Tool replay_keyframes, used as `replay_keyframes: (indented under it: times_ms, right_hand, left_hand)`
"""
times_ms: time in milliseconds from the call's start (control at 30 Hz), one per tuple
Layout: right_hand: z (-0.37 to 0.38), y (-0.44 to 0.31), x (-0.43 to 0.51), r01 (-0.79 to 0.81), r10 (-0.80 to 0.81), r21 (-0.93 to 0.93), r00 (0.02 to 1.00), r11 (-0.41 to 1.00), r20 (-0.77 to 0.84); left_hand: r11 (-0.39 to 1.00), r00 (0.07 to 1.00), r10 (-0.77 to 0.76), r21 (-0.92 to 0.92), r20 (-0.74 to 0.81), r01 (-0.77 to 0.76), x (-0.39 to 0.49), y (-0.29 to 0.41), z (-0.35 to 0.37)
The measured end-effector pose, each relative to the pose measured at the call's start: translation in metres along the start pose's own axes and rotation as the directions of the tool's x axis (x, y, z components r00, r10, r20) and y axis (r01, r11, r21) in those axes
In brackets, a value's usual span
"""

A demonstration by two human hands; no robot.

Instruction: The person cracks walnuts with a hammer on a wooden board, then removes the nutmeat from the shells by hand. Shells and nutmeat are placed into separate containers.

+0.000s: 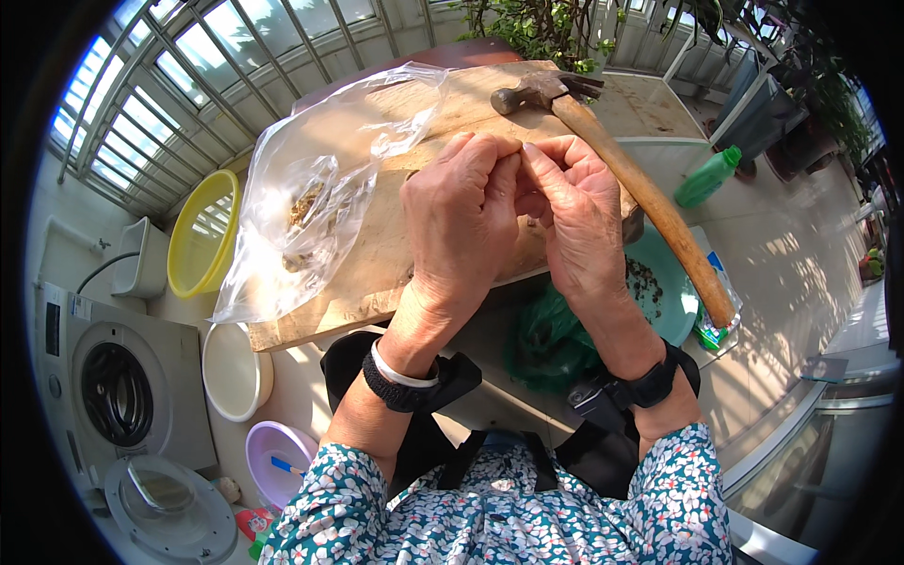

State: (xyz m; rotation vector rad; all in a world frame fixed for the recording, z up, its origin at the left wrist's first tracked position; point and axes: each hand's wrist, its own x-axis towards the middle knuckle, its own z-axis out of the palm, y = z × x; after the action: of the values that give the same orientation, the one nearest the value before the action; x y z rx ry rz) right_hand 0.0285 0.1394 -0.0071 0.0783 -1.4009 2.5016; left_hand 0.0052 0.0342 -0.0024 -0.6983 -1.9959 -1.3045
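My left hand [462,212] and my right hand [579,205] meet over a thick wooden board [367,282]. Their fingertips pinch a tiny brownish piece, mostly hidden by the fingers, so I cannot tell what it is. Just beyond my right hand lies a claw hammer [635,176], its steel head on the board and its wooden handle jutting past the right edge. Left of my left hand, a clear plastic bag [272,169] rests on the board with some brown, crumbly pieces [305,206] inside.
Below the board's right side are a pale green basin [674,300] with dark fragments and a green plastic bag [547,346]. A green bottle [708,176] stands on the floor. Leftward are yellow [205,233], cream [236,371] and purple [279,459] basins and an open-doored washing machine [134,374].
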Motion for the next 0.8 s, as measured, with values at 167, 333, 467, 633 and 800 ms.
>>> replay_keyframes:
  times_ms: [167,333,467,633,800]
  right_hand:
    - [0.006,0.004,-0.005,0.053,-0.054,-0.045,0.998,0.998,-0.016]
    - [0.007,0.01,-0.004,0.059,-0.06,-0.033,0.998,0.998,-0.02]
    - [0.008,0.009,-0.001,0.028,-0.028,-0.014,1.0,1.0,0.007]
    - [0.004,0.006,0.0,-0.058,0.058,-0.01,0.996,0.998,0.061]
    - [-0.005,0.003,-0.002,-0.098,0.095,0.031,0.99,0.995,0.106]
  left_hand:
    - [0.988,0.993,-0.117,-0.097,0.006,0.117,-0.002,0.001,-0.004]
    - [0.972,0.981,-0.195,-0.134,-0.001,0.193,-0.002,-0.007,0.0]
    - [0.927,0.958,-0.286,-0.251,0.012,0.28,0.003,-0.01,-0.003]
    - [0.883,0.914,-0.372,-0.241,0.162,0.402,0.006,-0.009,-0.014]
    - [0.799,0.879,-0.448,-0.367,0.163,0.476,0.01,-0.011,-0.018]
